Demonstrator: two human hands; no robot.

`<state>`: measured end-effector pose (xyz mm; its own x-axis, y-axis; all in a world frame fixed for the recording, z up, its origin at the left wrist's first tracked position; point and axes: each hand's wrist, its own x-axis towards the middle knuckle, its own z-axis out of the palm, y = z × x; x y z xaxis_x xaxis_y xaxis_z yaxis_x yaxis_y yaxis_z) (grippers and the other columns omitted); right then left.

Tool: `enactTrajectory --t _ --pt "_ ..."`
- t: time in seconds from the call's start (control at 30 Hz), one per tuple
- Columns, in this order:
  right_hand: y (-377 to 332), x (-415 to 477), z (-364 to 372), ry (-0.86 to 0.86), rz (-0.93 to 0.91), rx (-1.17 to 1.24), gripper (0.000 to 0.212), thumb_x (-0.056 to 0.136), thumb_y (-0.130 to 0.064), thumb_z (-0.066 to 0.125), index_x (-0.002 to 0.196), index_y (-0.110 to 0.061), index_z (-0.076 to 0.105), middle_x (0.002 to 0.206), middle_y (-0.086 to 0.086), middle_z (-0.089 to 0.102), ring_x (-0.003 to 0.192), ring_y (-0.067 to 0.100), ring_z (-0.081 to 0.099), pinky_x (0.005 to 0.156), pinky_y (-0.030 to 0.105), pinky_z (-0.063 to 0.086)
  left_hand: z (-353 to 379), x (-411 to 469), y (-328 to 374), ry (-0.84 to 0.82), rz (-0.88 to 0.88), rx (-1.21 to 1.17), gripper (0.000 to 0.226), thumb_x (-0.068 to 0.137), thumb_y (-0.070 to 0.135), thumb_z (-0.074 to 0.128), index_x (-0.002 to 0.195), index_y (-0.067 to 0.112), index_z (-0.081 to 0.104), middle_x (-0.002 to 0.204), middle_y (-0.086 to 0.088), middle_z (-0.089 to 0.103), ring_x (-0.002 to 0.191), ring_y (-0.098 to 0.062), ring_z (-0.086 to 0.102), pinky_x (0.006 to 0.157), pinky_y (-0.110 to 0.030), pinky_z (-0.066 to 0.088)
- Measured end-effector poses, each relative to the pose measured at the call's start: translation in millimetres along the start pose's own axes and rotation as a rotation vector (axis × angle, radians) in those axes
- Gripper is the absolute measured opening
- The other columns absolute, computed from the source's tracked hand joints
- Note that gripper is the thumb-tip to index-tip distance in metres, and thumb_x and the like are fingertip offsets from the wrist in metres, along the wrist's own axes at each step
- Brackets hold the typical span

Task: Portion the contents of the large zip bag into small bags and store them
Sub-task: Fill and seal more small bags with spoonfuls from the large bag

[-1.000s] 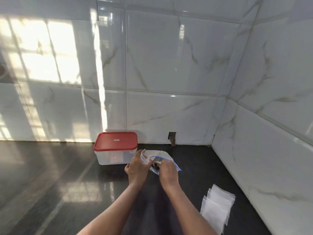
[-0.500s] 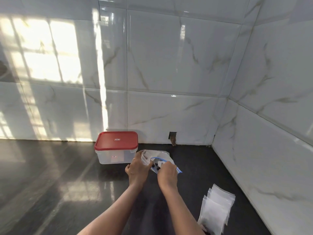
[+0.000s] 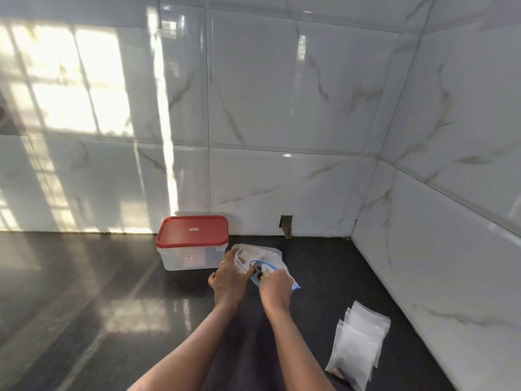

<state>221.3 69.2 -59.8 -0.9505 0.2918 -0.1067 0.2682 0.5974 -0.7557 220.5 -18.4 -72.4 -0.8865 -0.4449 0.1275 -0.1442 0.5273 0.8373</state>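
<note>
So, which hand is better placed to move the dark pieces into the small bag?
Right. The right hand grips the large zip bag at its mouth, beside the dark pieces; the left hand is busy holding the small bag.

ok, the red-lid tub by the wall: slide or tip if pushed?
Likely slides: the tub is squat, wider than tall, on a glossy countertop. Probably light, since nothing shows through its clear walls. The red lid looks seated, so it should feel rigid when gripped.

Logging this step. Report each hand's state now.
Left hand: holds a small bag.
Right hand: pinches dark bits at the zip bag mouth.
</note>
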Motion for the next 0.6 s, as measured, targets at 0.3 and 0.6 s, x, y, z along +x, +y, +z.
enactTrajectory --t 0.3,0.6 --pt "5 7 1 0.014 -0.175 -0.248 0.029 0.091 0.003 0.039 0.111 0.002 0.06 0.113 0.014 0.062 0.103 0.025 0.06 0.077 0.031 0.05 -2 1 -2 0.012 -0.03 0.016 0.048 0.083 0.037 0.063 0.128 0.025 0.048 0.117 -0.003 0.063 0.112 -0.023 0.056 0.102 -0.04 0.032" --pt "12 17 7 -0.032 -0.271 -0.382 0.031 0.093 0.0 0.044 0.119 -0.001 0.06 0.118 0.013 0.063 0.108 0.025 0.061 0.083 0.031 0.051 -3 0 -1 0.014 -0.029 0.027 0.048 0.083 0.039 0.063 0.126 0.024 0.049 0.114 -0.003 0.064 0.111 -0.024 0.057 0.101 -0.041 0.032"
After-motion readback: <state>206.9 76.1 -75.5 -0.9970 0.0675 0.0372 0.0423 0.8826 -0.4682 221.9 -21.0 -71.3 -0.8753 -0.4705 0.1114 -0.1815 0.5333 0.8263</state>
